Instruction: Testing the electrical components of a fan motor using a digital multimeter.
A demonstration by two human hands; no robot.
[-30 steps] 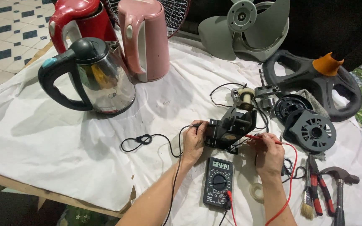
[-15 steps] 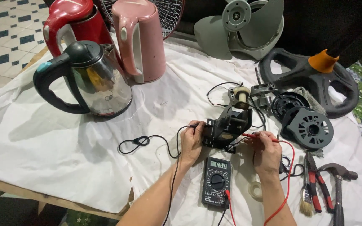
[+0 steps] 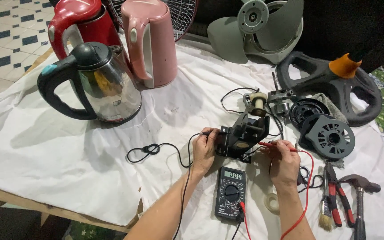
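A black fan motor (image 3: 242,135) lies on the white cloth (image 3: 67,151) in front of me. My left hand (image 3: 204,149) pinches the black probe against the motor's left side, its black lead (image 3: 156,149) looping off to the left. On the motor's right, my right hand (image 3: 282,160) holds the red probe (image 3: 275,145) with its tip at the motor, the red lead (image 3: 306,191) curving down past my wrist. A black digital multimeter (image 3: 230,193) rests between my forearms, its display facing up.
Three kettles stand at the back left: steel and black (image 3: 98,84), red (image 3: 83,20), pink (image 3: 152,42). A grey fan blade (image 3: 263,26), a black fan base (image 3: 330,84) and round motor covers (image 3: 330,135) lie right. Pliers (image 3: 336,195), a brush (image 3: 325,213), a hammer (image 3: 360,200) and a tape roll (image 3: 272,203) sit nearby.
Both hands keep their probes on the motor in nearly the same spots. Only the view has shifted a little.
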